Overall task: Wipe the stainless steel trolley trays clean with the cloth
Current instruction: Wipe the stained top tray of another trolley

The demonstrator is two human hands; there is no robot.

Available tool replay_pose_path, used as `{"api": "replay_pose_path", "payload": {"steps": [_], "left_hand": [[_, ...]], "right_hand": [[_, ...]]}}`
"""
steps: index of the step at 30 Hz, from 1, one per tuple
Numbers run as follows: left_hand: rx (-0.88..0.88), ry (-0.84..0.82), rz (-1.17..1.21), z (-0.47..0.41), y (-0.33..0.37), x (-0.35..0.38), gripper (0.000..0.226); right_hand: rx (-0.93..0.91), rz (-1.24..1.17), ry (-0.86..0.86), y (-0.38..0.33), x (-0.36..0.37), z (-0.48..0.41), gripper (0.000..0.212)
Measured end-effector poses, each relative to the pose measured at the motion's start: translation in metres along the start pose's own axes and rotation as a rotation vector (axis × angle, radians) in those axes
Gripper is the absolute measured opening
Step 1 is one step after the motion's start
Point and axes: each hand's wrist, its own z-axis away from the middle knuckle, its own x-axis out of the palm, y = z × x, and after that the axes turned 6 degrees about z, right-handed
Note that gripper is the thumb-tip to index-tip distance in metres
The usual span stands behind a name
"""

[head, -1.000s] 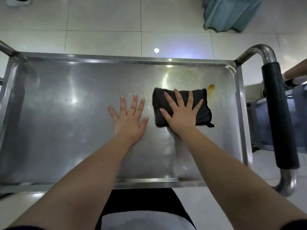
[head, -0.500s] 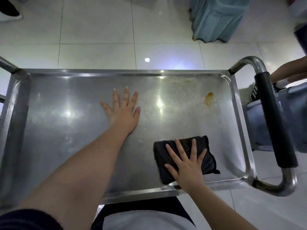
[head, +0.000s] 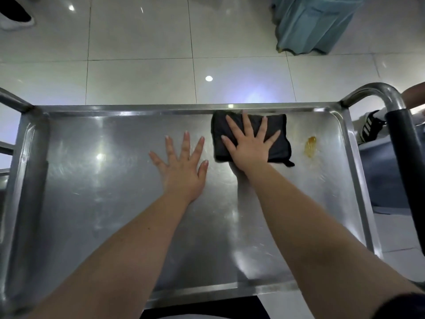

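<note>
- A person is leaning over a stainless steel trolley tray (head: pixel 103 185), seen from above and filling the middle of the frame.
- The right hand (head: pixel 249 146) is pressing flat, fingers straight and spread, on a folded black cloth (head: pixel 282 147) in the upper right of the tray. The cloth's far edge is touching the far rim.
- The left hand (head: pixel 184 166) is lying open, palm down, on bare steel just left of the cloth, likely steadying the trolley.
- An amber-brown stain (head: pixel 311 146) is sitting just right of the cloth, apart from it, near the right rim.
- To do this stroke well, the cloth is probably needing to slide right across the stain, under firm, even pressure from the whole palm, so the fold is not bunching.
- Overlapping passes into the curved corner would be helping, since residue is likely gathering there.
- The black-gripped trolley handle (head: pixel 400 143) is standing at the frame's right edge.
</note>
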Motion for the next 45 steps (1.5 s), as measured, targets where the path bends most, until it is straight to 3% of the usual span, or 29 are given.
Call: {"api": "replay_pose_path", "payload": {"steps": [5,11,14,20,24,30,37,40,42,45], "left_hand": [[-0.003,-0.015,0.01,0.002,0.001,0.0,0.06],[-0.002,-0.043,-0.004,0.005,0.0,-0.003,0.06],[-0.007,-0.052,-0.004,0.005,0.001,-0.005,0.06],[0.001,-0.032,-0.007,0.004,0.002,-0.005,0.06],[-0.017,-0.018,-0.016,0.003,0.003,-0.006,0.06],[-0.046,-0.031,-0.044,0.006,0.008,-0.007,0.06],[-0.069,-0.09,-0.067,0.002,0.012,-0.009,0.062],[-0.075,-0.112,-0.073,0.004,0.014,-0.011,0.062],[-0.082,-0.108,-0.068,0.006,0.012,-0.01,0.061],[-0.099,-0.119,-0.054,0.006,0.011,-0.011,0.06]], "right_hand": [[-0.019,0.033,-0.006,0.009,0.004,0.02,0.066],[-0.132,0.047,0.005,0.04,0.058,0.185,0.065],[-0.163,0.052,-0.016,0.035,0.068,0.218,0.063],[0.024,0.021,0.004,0.01,0.029,0.08,0.062],[-0.001,0.021,-0.001,-0.014,0.0,0.007,0.065],[-0.11,0.063,0.007,0.019,-0.004,0.007,0.068],[0.127,0.006,0.01,0.148,-0.014,-0.001,0.064],[0.198,-0.024,-0.009,0.133,-0.017,-0.004,0.069],[0.109,-0.013,-0.033,0.092,-0.016,-0.009,0.072],[-0.168,0.055,-0.051,0.025,-0.014,-0.01,0.076]]}}
